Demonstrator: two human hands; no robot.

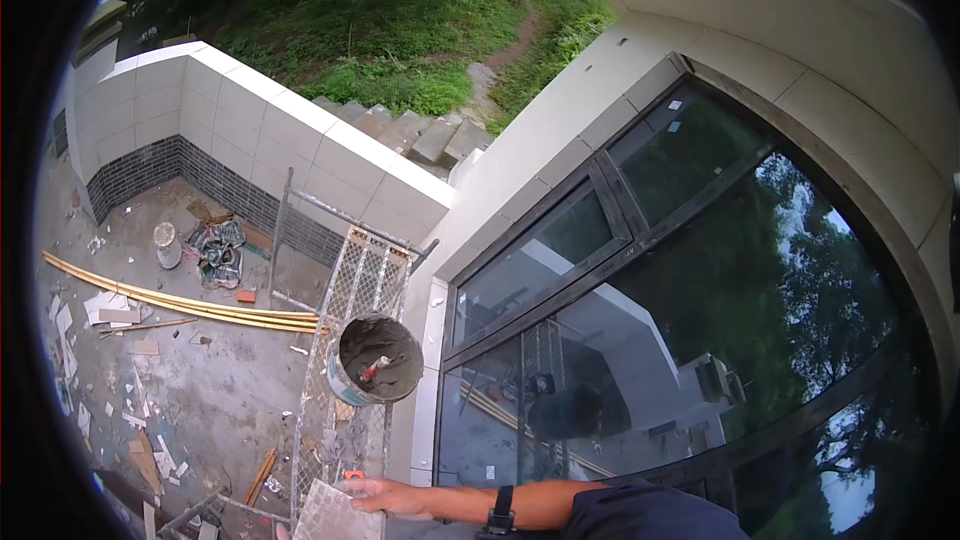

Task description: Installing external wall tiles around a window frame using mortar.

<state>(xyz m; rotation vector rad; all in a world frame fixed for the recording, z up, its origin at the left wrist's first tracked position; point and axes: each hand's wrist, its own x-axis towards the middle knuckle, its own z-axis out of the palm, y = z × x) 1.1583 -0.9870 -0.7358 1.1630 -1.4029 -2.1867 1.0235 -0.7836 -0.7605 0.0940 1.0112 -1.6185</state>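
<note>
My right hand [390, 495] reaches from the lower right, its fingers closed on the edge of a pale tile [325, 508] at the bottom centre. A small orange object [354, 476] shows just above my fingers. A small skin-toned shape [283, 531] at the tile's lower left may be my left hand; I cannot make it out. Farther up, a bucket of grey mortar [365, 358], with a red-and-white handled tool in it, stands on the metal scaffold platform [345, 270].
Dark-framed windows [680, 330] line the right wall. Below on the left, bamboo poles [180, 306], a white bucket [168, 245], crumpled sacks [213, 252] and tile scraps [112, 310] lie about. A tiled parapet wall [263, 136] bounds the floor, with steps [433, 140] and greenery beyond.
</note>
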